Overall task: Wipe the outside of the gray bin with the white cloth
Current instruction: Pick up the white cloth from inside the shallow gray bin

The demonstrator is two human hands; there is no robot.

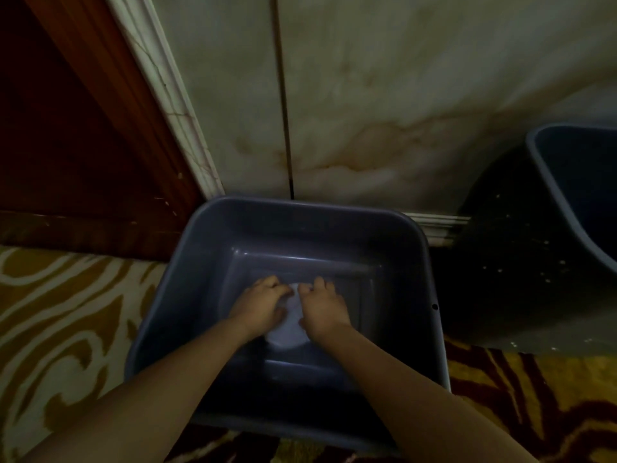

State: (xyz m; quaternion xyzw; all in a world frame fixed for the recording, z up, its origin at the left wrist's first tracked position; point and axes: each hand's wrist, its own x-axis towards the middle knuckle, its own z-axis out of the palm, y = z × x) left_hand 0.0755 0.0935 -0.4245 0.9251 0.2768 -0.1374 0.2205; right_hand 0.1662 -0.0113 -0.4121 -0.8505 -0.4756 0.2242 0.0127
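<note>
A gray rectangular bin [430,282] stands open side up on the floor, against the wall. Both my arms reach down inside it. A white cloth [289,324] lies on the bin's bottom, mostly covered by my hands. My left hand [259,305] presses on the cloth's left part with its fingers curled on it. My right hand [321,307] holds the cloth's right part the same way. The fingertips of both hands nearly meet over the cloth's far edge.
A second gray bin [547,182] leans at the right edge, over a dark speckled surface [500,262]. A marble wall [384,111] and white baseboard [437,225] stand behind; a dark wooden door frame [100,128] is at left. Patterned yellow carpet [66,312] covers the floor.
</note>
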